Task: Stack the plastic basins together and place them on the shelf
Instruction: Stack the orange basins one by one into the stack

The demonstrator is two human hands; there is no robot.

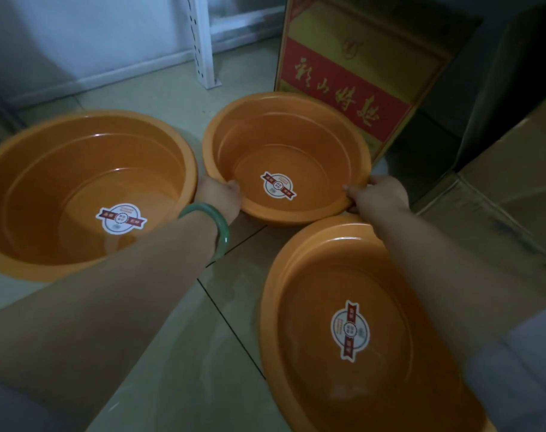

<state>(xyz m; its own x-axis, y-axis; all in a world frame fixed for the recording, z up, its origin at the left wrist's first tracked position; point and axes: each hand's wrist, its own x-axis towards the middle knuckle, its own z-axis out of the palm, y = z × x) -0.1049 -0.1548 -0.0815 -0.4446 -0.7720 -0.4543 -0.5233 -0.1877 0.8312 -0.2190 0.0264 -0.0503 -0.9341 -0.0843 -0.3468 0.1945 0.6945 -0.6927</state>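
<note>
Three orange plastic basins with round stickers inside are on the tiled floor. The middle basin [285, 141] is tilted toward me, its near edge raised. My left hand [217, 198] grips its near-left rim and my right hand [377, 194] grips its near-right rim. The large left basin [78, 182] sits flat beside my left arm. The near basin [343, 322] lies under my right forearm at the bottom right. A white shelf upright [203, 42] stands at the back.
A red and yellow carton [352, 73] stands just behind the middle basin. Brown cardboard boxes [499, 198] fill the right side. A pale wall and skirting run along the back left. Tiled floor [228, 291] shows between the basins.
</note>
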